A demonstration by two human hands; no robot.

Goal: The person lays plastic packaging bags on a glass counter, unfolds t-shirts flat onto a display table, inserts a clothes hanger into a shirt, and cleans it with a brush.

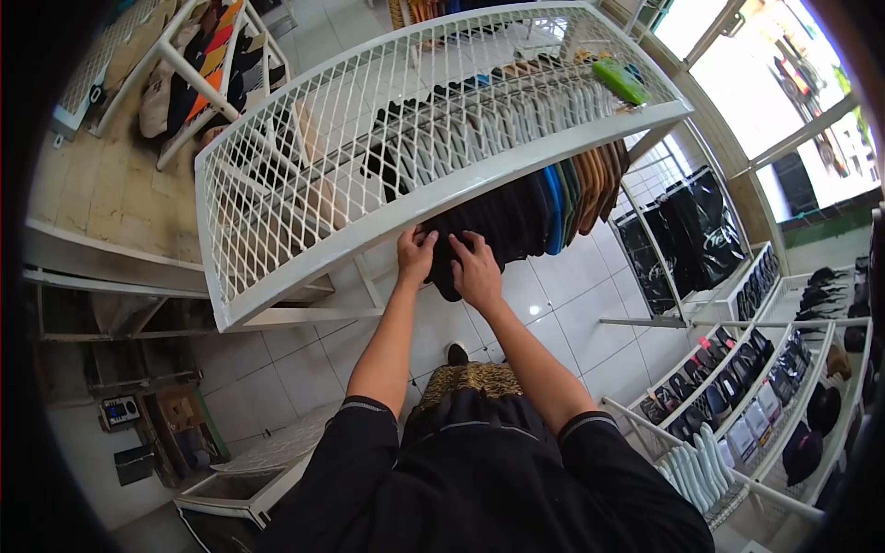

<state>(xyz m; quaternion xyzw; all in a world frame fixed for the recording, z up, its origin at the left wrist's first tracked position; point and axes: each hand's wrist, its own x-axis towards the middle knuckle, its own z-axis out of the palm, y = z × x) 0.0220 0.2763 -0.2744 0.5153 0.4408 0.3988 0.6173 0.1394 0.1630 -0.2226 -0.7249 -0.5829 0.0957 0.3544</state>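
Observation:
Black garments (507,221) hang in a close row beneath a white metal mesh-topped rack (442,198). At the near left end of that row, my left hand (418,254) has its thumb and fingers closed on the edge of a black garment. My right hand (477,269) lies just to the right against the dark cloth, its fingers bent and apart. Further right along the row hang a blue garment (554,210), then green and brown ones (590,189). White hangers (498,134) show through the mesh.
A bright green object (620,81) lies on the mesh top at the right. Shelves of packed dark goods (719,378) stand at the lower right, near white hangers (696,470). A wooden platform (111,207) is at the left. Tiled floor (572,304) shows below the rack.

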